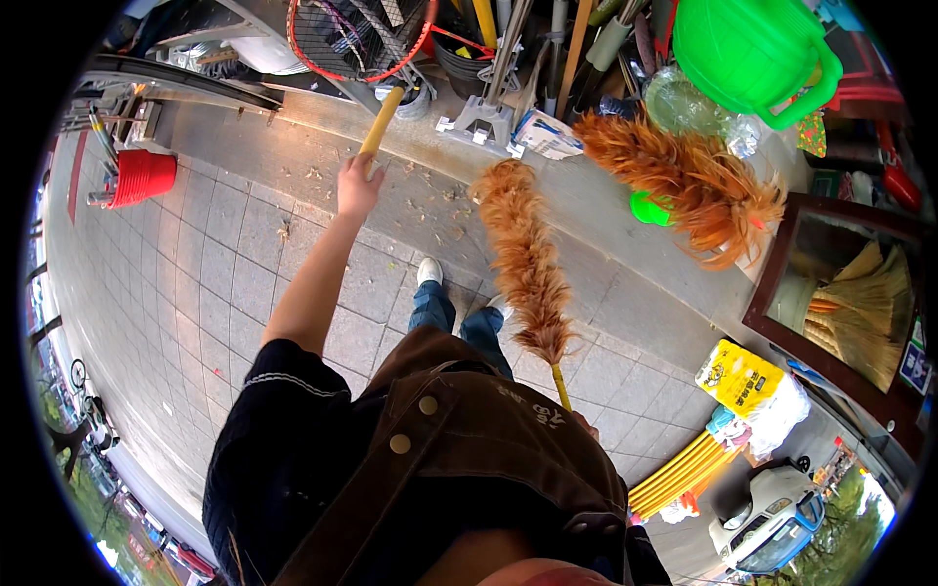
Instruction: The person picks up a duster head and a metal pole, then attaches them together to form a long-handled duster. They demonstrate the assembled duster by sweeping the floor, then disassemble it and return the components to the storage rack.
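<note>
My left hand (359, 188) is stretched forward, closed round a smooth yellow handle (382, 119). The handle's far end reaches a red-rimmed racket (354, 76) and a small bucket; I cannot tell whether handle and racket are joined. At my right side, a long feather duster (528, 259) with brown plumes points away from me, its thin yellow stick running down to my right hand (585, 426). Only a bit of that hand shows past my brown apron (479, 410), closed at the stick. Another brown feather duster (684, 181) lies further right on the raised ledge.
Long-handled tools and a dark bucket (461, 70) crowd the ledge (611, 244) ahead. A green watering can (747, 59) stands far right, near a dark-framed case (831, 293) and a yellow package (740, 379). Red buckets (144, 179) are at far left. Paving tiles (254, 230) lie underfoot.
</note>
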